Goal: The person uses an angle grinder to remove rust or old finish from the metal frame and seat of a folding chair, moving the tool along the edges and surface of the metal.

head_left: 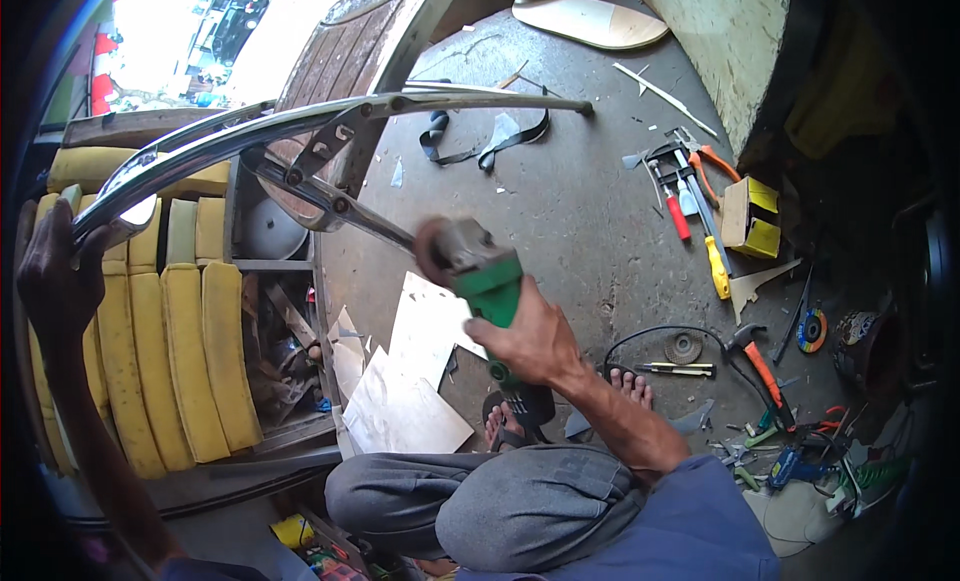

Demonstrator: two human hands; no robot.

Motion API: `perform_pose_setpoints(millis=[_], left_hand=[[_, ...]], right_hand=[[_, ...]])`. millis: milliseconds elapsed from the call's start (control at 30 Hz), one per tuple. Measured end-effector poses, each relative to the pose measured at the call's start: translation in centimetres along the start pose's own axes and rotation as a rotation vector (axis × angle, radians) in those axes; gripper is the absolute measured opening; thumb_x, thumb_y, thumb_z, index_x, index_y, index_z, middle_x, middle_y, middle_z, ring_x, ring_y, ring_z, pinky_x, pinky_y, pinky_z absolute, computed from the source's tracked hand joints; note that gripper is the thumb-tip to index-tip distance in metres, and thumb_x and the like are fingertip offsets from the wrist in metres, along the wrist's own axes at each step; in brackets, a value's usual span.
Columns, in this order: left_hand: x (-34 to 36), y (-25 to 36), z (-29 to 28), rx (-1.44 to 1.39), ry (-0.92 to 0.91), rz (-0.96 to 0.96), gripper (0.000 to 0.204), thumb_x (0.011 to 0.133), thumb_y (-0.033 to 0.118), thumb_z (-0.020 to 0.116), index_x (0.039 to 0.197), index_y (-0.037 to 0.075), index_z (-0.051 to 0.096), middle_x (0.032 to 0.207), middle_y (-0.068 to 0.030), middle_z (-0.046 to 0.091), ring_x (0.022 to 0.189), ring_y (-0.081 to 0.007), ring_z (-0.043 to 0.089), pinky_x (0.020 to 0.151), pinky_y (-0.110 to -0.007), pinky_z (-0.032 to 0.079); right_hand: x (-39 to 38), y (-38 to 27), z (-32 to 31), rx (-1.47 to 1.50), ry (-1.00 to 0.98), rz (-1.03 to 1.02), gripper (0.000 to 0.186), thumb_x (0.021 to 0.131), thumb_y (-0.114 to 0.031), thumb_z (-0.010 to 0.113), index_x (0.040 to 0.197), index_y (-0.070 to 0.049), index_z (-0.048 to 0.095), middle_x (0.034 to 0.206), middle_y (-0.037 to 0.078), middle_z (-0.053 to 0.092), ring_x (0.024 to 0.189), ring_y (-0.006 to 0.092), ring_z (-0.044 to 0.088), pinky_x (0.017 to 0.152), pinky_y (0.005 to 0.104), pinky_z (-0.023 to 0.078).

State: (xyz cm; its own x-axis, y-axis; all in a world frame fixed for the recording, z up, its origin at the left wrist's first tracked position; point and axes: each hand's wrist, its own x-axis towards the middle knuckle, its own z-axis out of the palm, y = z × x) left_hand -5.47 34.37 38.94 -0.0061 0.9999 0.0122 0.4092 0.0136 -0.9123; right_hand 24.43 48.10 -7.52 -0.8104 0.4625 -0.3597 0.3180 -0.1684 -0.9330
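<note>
A folding chair frame of shiny metal tube [270,131] slants across the upper left, raised above the floor. My left hand [62,271] is closed round its lower left end. In my right hand [535,336] is a green angle grinder [490,291], gripped round the body. The grinder's disc [433,249] is blurred and meets, or lies very near, the end of a lower strut [385,226]; exact contact cannot be told. Bolted flat brackets [325,146] join the tubes.
Yellow padded pieces [150,361] stand in a row at left, beside a wooden box of scraps [290,331]. White sheets [405,401] lie below the grinder. On the right are a hammer [765,376], screwdrivers [718,266], a small box [750,216] and a black cable [660,329].
</note>
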Motion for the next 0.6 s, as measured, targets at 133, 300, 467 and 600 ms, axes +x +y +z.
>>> perform_pose_setpoints(millis=[133,300,467,600], left_hand=[[0.7,0.5,0.6,0.046,0.046,0.013,0.056,0.099,0.043,0.067,0.127,-0.005,0.063,0.105,-0.0232,0.072,0.096,-0.0391,0.073,0.080,-0.044,0.058],[1.5,0.2,0.7,0.017,-0.018,-0.050,0.056,0.100,0.044,0.065,0.127,-0.005,0.063,0.102,-0.0226,0.072,0.094,-0.0379,0.073,0.078,-0.043,0.058],[2.7,0.3,1.7,0.046,-0.083,-0.136,0.057,0.100,0.048,0.064,0.129,-0.001,0.064,0.101,-0.0202,0.072,0.092,-0.0370,0.072,0.075,-0.044,0.057],[3.5,1.1,2.1,0.081,-0.132,-0.246,0.052,0.100,0.046,0.062,0.126,0.001,0.065,0.099,-0.0190,0.071,0.090,-0.0371,0.070,0.075,-0.045,0.056]], right_hand=[[0.2,-5.1,-1.7,0.090,-0.037,-0.193,0.081,0.081,-0.043,0.074,0.131,0.013,0.043,0.102,0.032,0.069,0.091,0.0432,0.072,0.082,0.0478,0.058],[2.2,1.4,-0.5,0.092,-0.018,0.001,0.086,0.077,-0.047,0.075,0.132,0.014,0.048,0.107,0.029,0.070,0.099,0.0429,0.071,0.089,0.0478,0.056],[4.1,7.4,1.3,-0.034,0.036,0.197,0.085,0.075,-0.048,0.073,0.130,0.013,0.051,0.111,0.032,0.069,0.103,0.0437,0.071,0.091,0.0476,0.056],[3.9,0.5,0.0,0.063,-0.066,0.032,0.084,0.079,-0.048,0.070,0.130,0.014,0.043,0.101,0.032,0.069,0.089,0.0441,0.072,0.084,0.0488,0.058]])
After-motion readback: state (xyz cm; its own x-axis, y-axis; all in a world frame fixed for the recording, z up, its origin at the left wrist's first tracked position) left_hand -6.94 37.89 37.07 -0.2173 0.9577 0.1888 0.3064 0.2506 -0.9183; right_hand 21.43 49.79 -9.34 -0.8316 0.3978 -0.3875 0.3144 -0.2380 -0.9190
